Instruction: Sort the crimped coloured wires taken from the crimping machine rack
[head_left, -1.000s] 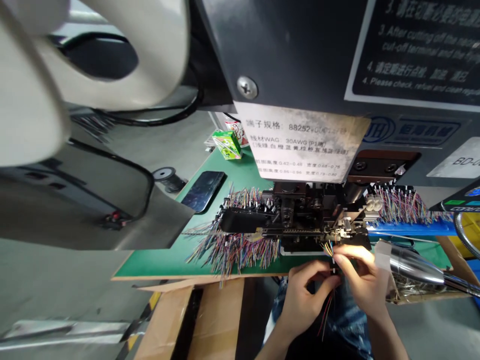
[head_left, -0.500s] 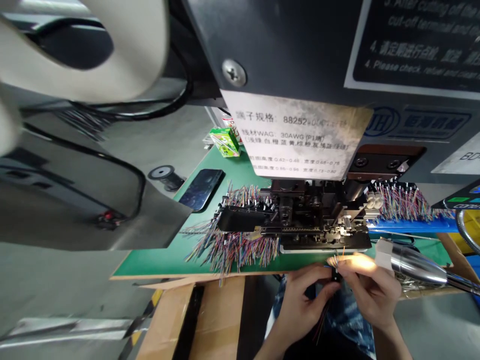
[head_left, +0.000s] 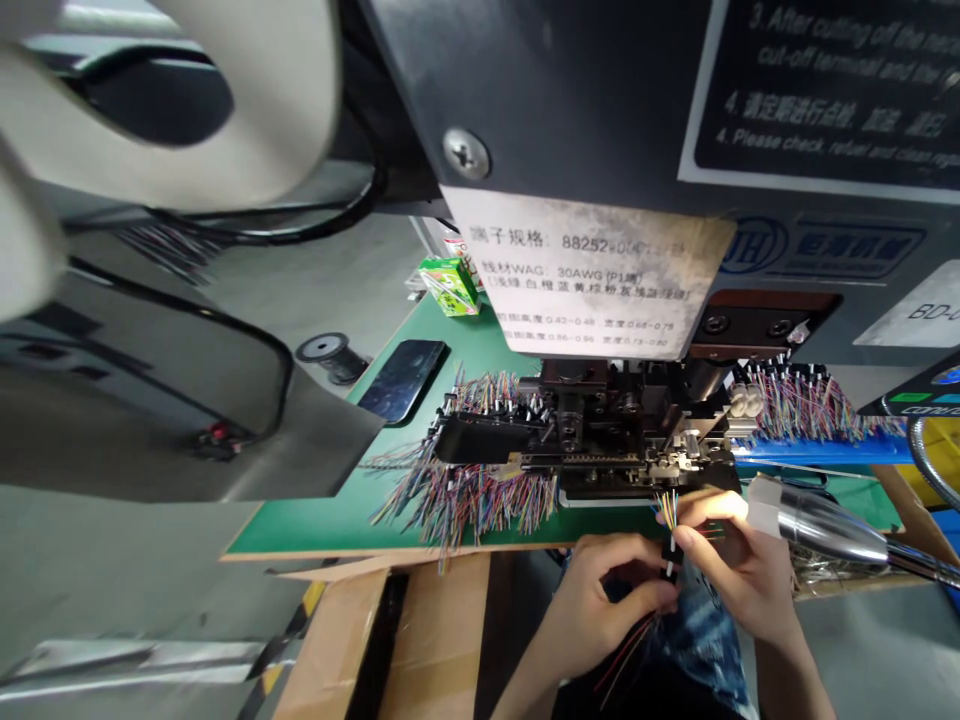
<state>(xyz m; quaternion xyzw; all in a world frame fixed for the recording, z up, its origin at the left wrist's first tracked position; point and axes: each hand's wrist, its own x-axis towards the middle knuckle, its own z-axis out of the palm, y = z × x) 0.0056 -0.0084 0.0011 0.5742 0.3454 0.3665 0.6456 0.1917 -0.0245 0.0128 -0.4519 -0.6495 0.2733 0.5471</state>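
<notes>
Between my hands is a wire harness (head_left: 670,560) with a dark sleeve, white bands and thin coloured wires fanning out at its upper end. My left hand (head_left: 611,595) pinches the dark sleeve, and its lower wires trail down over my lap. My right hand (head_left: 739,560) closes thumb and fingers on the coloured wires just above the sleeve. The fanned tips stand right in front of the terminal crimping machine's lower works (head_left: 675,465), apart from the crimping point as far as I can see. A lamp lights the right fingers.
Bundles of coloured wires (head_left: 472,500) lie on the green table (head_left: 315,525), left of the machine. More harnesses (head_left: 814,405) rest in a blue tray (head_left: 832,453) at right. A metal lamp (head_left: 832,525) reaches in beside my right hand. A phone (head_left: 405,380) lies at left.
The harness has come more upright and its coloured wire tips now fan out above my right fingers. My left hand has shifted slightly down and left along with it.
</notes>
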